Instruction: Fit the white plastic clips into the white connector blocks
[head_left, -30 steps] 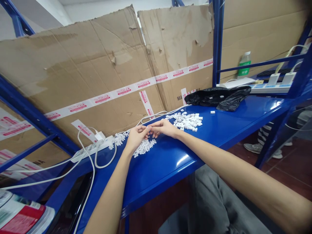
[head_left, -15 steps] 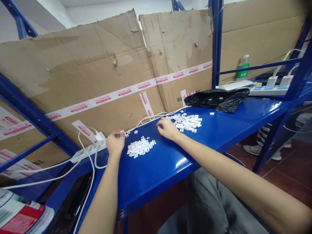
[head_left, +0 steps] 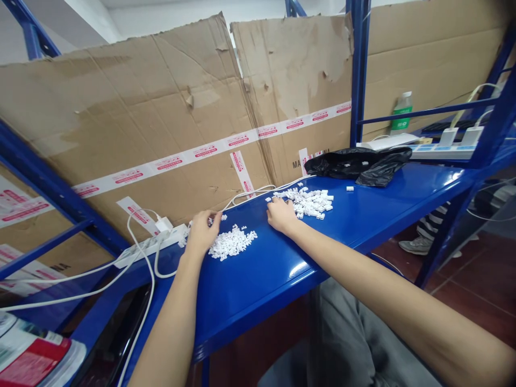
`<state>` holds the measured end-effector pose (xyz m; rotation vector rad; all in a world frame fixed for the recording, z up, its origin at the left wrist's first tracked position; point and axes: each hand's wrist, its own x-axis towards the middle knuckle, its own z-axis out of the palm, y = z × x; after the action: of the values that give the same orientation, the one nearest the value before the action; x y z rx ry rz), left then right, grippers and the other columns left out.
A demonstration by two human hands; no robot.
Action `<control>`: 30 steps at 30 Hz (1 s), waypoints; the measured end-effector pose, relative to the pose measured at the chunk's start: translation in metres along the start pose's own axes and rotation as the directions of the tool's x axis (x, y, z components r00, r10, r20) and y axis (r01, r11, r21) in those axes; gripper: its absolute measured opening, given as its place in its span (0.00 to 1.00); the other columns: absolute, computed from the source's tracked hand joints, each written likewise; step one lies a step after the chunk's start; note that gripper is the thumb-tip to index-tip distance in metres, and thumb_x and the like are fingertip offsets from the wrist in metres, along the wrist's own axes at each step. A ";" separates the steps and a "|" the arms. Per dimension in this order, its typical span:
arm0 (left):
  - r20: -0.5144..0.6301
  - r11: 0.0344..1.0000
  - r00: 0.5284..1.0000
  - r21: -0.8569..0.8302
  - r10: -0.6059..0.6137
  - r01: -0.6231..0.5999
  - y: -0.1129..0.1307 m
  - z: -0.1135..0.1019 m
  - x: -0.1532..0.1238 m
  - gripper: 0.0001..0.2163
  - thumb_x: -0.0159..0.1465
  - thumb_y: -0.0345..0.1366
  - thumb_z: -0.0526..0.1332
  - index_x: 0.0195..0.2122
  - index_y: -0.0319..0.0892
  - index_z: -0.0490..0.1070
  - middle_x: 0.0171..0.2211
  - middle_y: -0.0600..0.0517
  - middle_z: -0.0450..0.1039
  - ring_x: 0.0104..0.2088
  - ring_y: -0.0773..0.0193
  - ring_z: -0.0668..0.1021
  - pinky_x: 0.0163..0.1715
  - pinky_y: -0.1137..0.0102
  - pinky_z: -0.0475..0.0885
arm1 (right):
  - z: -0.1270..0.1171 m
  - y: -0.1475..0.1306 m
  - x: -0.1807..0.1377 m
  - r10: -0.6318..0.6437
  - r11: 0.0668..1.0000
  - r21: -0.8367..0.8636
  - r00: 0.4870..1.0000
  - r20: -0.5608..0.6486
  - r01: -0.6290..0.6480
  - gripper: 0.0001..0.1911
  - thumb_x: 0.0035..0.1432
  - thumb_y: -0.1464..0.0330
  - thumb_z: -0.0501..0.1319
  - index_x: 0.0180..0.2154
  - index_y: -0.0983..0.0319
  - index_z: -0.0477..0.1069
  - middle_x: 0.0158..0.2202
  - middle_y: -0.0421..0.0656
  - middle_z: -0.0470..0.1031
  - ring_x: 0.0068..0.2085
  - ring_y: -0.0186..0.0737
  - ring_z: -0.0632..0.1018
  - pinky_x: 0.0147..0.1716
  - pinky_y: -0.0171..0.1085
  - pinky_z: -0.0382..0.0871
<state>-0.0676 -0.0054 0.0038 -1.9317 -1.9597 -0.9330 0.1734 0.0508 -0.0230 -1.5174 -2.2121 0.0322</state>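
White plastic pieces (head_left: 233, 243) lie in 2 heaps on the blue shelf (head_left: 363, 215); left hand (head_left: 202, 234), fingers curled, touches the near heap, right hand (head_left: 281, 214) picks at the far heap (head_left: 310, 201), grip unclear, best pinching 1 piece cleanly.

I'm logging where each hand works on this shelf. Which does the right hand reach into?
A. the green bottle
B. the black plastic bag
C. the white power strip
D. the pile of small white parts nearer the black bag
D: the right hand rests with its fingers at the edge of the farther pile of white parts, while the left hand sits at the nearer pile.
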 end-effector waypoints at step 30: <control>0.365 0.984 0.923 0.078 0.121 -0.160 0.062 0.031 -0.017 0.16 0.70 0.44 0.56 0.25 0.44 0.66 0.26 0.50 0.75 0.26 0.59 0.74 0.27 0.67 0.59 | -0.003 -0.002 0.001 -0.357 0.932 -0.073 0.934 0.000 0.356 0.15 0.73 0.68 0.52 0.53 0.63 0.73 0.54 0.53 0.72 0.55 0.51 0.72 0.52 0.47 0.63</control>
<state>0.0022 -0.0061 -0.0133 -2.2714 -1.9686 -0.4496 0.1720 0.0507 -0.0196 -1.1224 -2.4671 -0.1734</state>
